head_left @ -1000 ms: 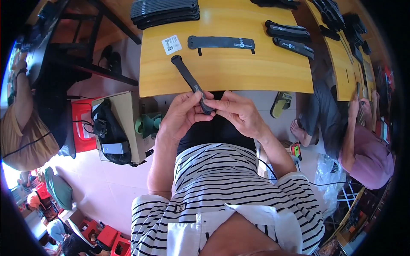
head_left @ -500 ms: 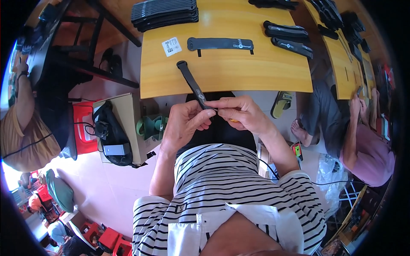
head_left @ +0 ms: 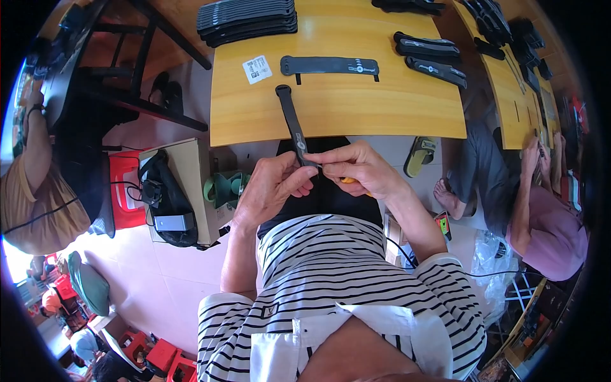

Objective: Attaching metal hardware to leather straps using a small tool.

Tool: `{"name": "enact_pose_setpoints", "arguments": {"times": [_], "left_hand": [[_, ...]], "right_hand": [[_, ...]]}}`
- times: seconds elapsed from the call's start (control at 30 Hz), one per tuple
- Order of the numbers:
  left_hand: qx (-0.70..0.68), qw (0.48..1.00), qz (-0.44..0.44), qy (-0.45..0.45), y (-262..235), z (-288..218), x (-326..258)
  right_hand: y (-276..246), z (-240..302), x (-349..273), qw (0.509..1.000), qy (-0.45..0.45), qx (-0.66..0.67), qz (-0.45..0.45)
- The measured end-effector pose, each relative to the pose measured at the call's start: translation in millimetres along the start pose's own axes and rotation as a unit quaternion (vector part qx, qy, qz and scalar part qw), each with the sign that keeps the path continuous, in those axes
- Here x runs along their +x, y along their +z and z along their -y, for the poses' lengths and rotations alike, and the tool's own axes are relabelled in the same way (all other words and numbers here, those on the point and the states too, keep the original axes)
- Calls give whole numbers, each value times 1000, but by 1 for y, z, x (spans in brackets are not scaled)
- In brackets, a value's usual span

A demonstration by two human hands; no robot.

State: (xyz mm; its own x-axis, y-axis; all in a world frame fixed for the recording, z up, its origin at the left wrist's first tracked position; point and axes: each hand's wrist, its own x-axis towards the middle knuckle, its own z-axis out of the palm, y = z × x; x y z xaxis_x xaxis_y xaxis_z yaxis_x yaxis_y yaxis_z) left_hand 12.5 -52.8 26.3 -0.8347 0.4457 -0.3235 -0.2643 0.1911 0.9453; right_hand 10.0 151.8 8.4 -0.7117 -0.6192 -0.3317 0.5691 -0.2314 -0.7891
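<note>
Held strap: the black hook-and-loop style strap (head_left: 292, 118) is up in the hands at the bench's near edge, its slotted end angled out over the wood, slightly to the left
Left hand: the left hand (head_left: 272, 183) has the strap's near end pinched, thumb on top, fingers curled underneath
Right hand: the right hand (head_left: 364, 170) is right up against it, index fingertip on the strap by the printed bit, other fingers closed round a yellow-orange item (head_left: 348, 181), mostly hidden so I can't tell what it is
Bench: yellow wood-look bench (head_left: 337, 114), near edge just past the hands
Flat strap: one wider grey-black strap (head_left: 328, 65) lying roughly parallel to the near edge, two little black tabs poking out on the near side
Sticker: white printed label (head_left: 256, 69) by the left edge, just left of that flat strap
Far left corner: neat strap stack (head_left: 247, 22)
Right edge: a couple of folded strap bundles (head_left: 428, 48), kinda fanned
</note>
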Motion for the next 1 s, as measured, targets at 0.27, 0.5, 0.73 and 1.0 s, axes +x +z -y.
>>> {"name": "enact_pose_setpoints", "arguments": {"times": [0.27, 0.5, 0.73, 1.0], "left_hand": [[-7, 1000, -29, -6, 2, -1, -1], [-9, 1000, 13, -15, -3, 2, -3], [-11, 999, -36, -12, 3, -5, -9], [149, 975, -166, -15, 12, -22, -24]], "right_hand": [[12, 0, 4, 985, -84, -136, -65], [-1, -1, 6, 1000, -13, -16, -2], [0, 0, 9, 995, 4, 87, 58], [22, 3, 7, 923, -245, -287, -75]]}}
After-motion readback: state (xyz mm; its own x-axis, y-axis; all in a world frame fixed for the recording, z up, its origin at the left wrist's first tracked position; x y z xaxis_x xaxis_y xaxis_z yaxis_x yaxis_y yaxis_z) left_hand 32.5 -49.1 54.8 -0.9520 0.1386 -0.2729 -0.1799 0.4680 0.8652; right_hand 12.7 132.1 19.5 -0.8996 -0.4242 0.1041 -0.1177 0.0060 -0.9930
